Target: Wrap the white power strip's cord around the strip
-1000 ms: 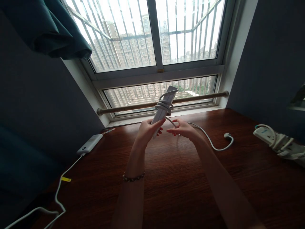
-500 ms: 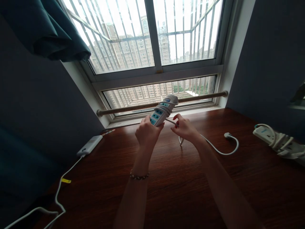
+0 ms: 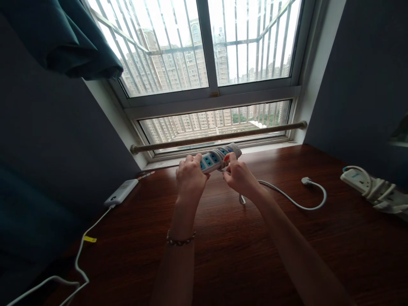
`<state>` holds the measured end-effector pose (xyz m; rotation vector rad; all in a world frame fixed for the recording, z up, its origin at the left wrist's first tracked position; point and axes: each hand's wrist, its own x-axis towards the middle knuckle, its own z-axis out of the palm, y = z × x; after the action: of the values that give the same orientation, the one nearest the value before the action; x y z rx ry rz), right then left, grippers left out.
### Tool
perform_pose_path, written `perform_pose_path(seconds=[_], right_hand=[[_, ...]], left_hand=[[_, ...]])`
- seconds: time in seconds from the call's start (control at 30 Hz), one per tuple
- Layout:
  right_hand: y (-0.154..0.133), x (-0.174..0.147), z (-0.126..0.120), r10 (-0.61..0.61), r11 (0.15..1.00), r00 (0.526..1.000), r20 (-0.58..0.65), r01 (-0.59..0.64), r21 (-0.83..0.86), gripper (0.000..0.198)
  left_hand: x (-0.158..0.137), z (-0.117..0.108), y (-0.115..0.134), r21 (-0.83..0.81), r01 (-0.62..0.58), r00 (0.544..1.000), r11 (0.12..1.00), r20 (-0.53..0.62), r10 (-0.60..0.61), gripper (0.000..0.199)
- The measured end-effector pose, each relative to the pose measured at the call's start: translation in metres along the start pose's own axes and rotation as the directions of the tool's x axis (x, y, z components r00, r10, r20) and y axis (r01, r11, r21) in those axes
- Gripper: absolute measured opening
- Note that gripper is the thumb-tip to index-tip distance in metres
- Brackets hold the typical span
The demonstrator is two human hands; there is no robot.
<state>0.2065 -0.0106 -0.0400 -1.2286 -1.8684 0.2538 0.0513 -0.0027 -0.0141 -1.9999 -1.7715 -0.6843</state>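
Observation:
My left hand (image 3: pixel 191 176) is closed around the near left end of a white power strip (image 3: pixel 208 160) with blue-green sockets. The strip is held above the wooden surface, tilted with its far end to the right. Its white cord (image 3: pixel 219 155) is wound in several turns around the far half. Close against the strip's right side, my right hand (image 3: pixel 238 173) has its fingers pinched on the loose part of the cord. From there the cord runs under my right forearm to a white plug (image 3: pixel 306 181) lying on the surface.
A second white power strip (image 3: pixel 356 180), wrapped in its own cord, lies at the right edge. On the left rests a white box-like device (image 3: pixel 121 192) with a white cable (image 3: pixel 81 250). A rail (image 3: pixel 255 132) crosses before the barred window. The reddish-brown wooden top (image 3: pixel 229 246) lies beneath.
The power strip has been lowered and turned flatter, its far end now lower. My right hand has moved left, up to the strip, with the cord.

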Motion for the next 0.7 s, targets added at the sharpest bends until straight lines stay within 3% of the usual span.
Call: perform_pose_path(seconds=[0.13,0.23,0.3,0.4,0.47,0.5,0.57,0.6,0.67,0.7], right_hand=[[0.000,0.000,0.008,0.122,0.951,0.992,0.024,-0.124,0.283,0.034],[-0.002,0.001,0.011,0.185,0.827,0.976,0.113,-0.217,0.518,0.040],[-0.005,0.003,0.013,0.227,0.667,0.959,0.167,-0.278,0.692,0.047],[-0.011,0.004,0.013,0.293,0.343,0.931,0.217,-0.315,0.885,0.054],[-0.014,0.003,0.010,0.305,0.220,0.913,0.271,-0.344,0.913,0.055],[-0.015,0.003,0.008,0.278,0.220,0.905,0.323,-0.387,0.895,0.056],[-0.013,0.000,0.002,0.149,0.328,0.851,0.504,-0.523,0.787,0.060],[-0.011,-0.001,-0.001,0.056,0.415,0.778,0.626,-0.588,0.694,0.064],[-0.003,-0.003,-0.007,-0.078,0.613,0.537,0.840,-0.639,0.465,0.072],[0.001,-0.003,-0.010,-0.074,0.700,0.442,0.894,-0.616,0.362,0.072]], left_hand=[[0.001,0.002,0.000,-0.007,0.020,1.000,1.000,-0.002,-0.020,0.059],[0.002,0.006,0.001,-0.034,0.029,0.999,0.999,-0.025,-0.030,0.059],[0.003,0.009,0.003,-0.053,0.070,0.995,0.996,-0.073,-0.074,0.056],[0.006,0.016,0.002,-0.107,0.188,0.963,0.976,-0.176,-0.205,0.053],[0.008,0.019,-0.001,-0.126,0.249,0.935,0.960,-0.225,-0.272,0.055],[0.009,0.020,-0.003,-0.125,0.268,0.924,0.955,-0.246,-0.291,0.056],[0.011,0.021,-0.009,-0.113,0.289,0.906,0.951,-0.288,-0.310,0.057],[0.011,0.021,-0.013,-0.106,0.298,0.897,0.949,-0.307,-0.317,0.058],[0.013,0.022,-0.023,-0.093,0.322,0.879,0.942,-0.340,-0.334,0.059],[0.013,0.023,-0.030,-0.083,0.337,0.872,0.938,-0.349,-0.344,0.060]])
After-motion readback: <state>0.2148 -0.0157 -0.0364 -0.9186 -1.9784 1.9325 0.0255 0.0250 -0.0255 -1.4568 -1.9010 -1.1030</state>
